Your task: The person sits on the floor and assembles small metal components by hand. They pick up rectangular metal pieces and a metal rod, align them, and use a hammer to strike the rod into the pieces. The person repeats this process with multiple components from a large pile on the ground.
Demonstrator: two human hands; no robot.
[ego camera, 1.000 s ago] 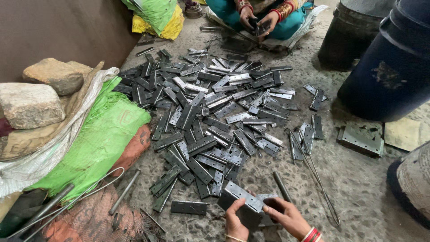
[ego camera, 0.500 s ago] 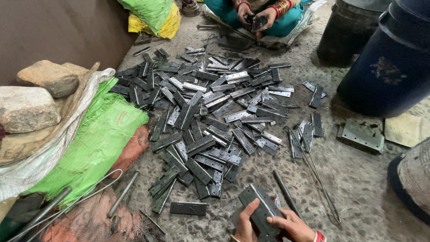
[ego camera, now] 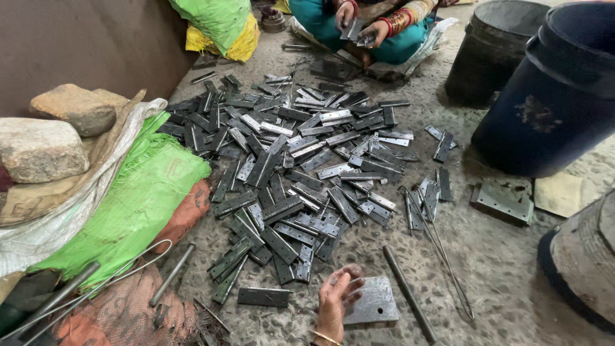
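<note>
- Resting at the bottom edge of the view, the left hand (ego camera: 337, 300) lies on the speckled concrete floor (ego camera: 506, 275), its fingers (ego camera: 349, 286) loosely curled and touching the near edge of a flat grey metal plate (ego camera: 373, 304); it grips nothing.
- That metal plate is roughly square, dull and smooth, with a small hole near one corner, and it lies flat on the floor just right of the hand.
- A thin gold bangle (ego camera: 327, 337) circles the wrist.
- The right hand is out of view.
- Just beyond the fingers spreads a heap of hinges (ego camera: 301, 173), narrow rectangular leaves of dark and bright steel with drilled holes, lying crisscross.
- One lone hinge leaf (ego camera: 264, 296) lies flat to the left of the hand, apart from the heap.
- A dark round rod (ego camera: 410, 295) lies slantwise right of the plate, with thin wires (ego camera: 442, 250) beside it.
- Coarse green woven sacking (ego camera: 128, 205) and rough stones (ego camera: 41, 147) sit at left.
- Two dark barrels (ego camera: 551, 96) stand at right.
- Another person's hands (ego camera: 362, 22) hold metal pieces at the far end.
</note>
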